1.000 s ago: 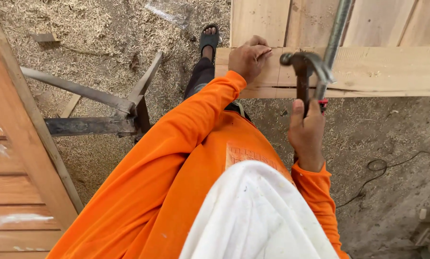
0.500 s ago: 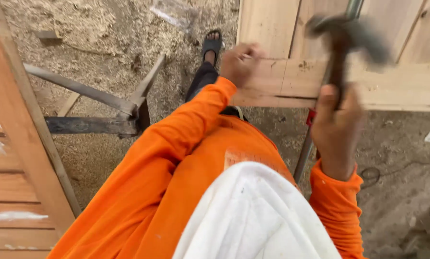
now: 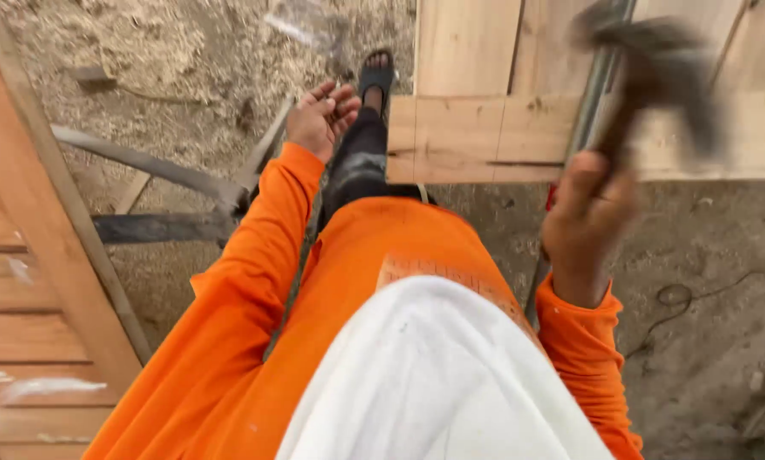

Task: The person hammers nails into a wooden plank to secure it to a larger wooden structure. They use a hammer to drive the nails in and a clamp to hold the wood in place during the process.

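My right hand (image 3: 588,213) grips the handle of a claw hammer (image 3: 655,64), raised and blurred with motion above the pale wooden board (image 3: 476,136). My left hand (image 3: 320,115) is off the board, to its left, palm up with fingers spread and nothing in it. It hovers over the sawdust near my sandalled foot (image 3: 374,72). A grey metal pipe (image 3: 600,77) with a red clamp part runs across the boards beside the hammer. Both arms wear orange sleeves.
A dark metal stand (image 3: 169,196) with angled legs sits at the left over sawdust-covered ground. A reddish slatted wooden panel (image 3: 16,290) fills the left edge. A thin black cable (image 3: 698,294) lies on the dirt at the right. White cloth covers the lower middle.
My left hand has left the board's edge and swung leftward, opening palm up. The hammer went from resting low near the board to a raised position and stays up at the right.
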